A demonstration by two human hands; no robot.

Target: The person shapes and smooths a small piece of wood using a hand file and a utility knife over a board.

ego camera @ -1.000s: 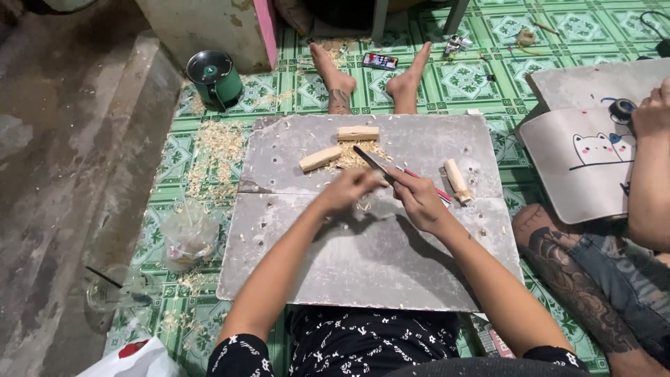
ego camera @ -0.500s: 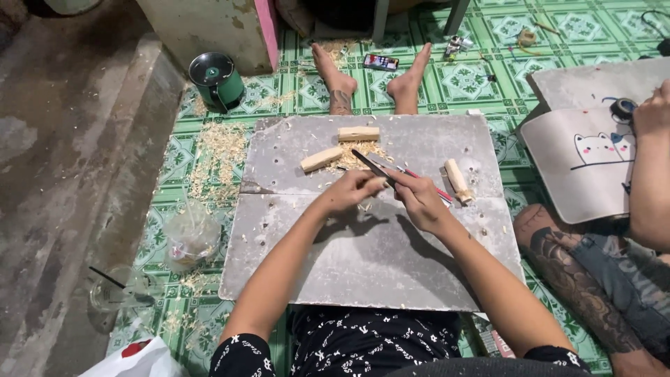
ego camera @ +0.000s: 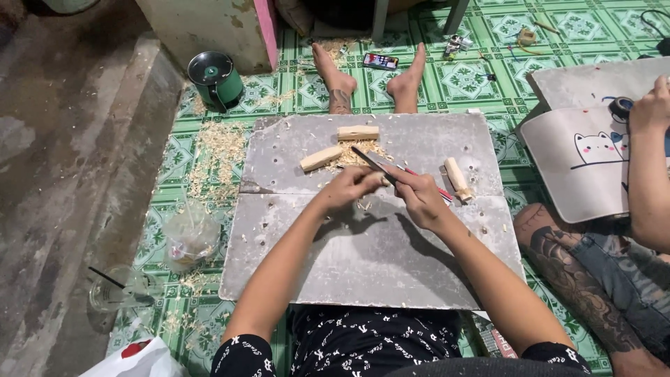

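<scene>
- Far left, on the floor: a clear glass (ego camera: 112,293) with a black straw and a crumpled plastic cup (ego camera: 188,234), with wood shavings (ego camera: 213,157) spread over the green patterned mat (ego camera: 279,91).
- The grey board (ego camera: 363,258) lies across the person's lap; two short wooden blocks (ego camera: 322,158) lie near its far edge.
- The left hand (ego camera: 347,188) is closed narrowly around a small wood piece (ego camera: 382,181) at the board's centre.
- The right hand (ego camera: 419,199) is closed around a knife (ego camera: 373,162), its blade at the piece. To carve well, I judge short, shallow strokes directed away from the holding fingers are best.
- Right: another block (ego camera: 457,178) and a neighbour's tattooed arm (ego camera: 579,279).
</scene>
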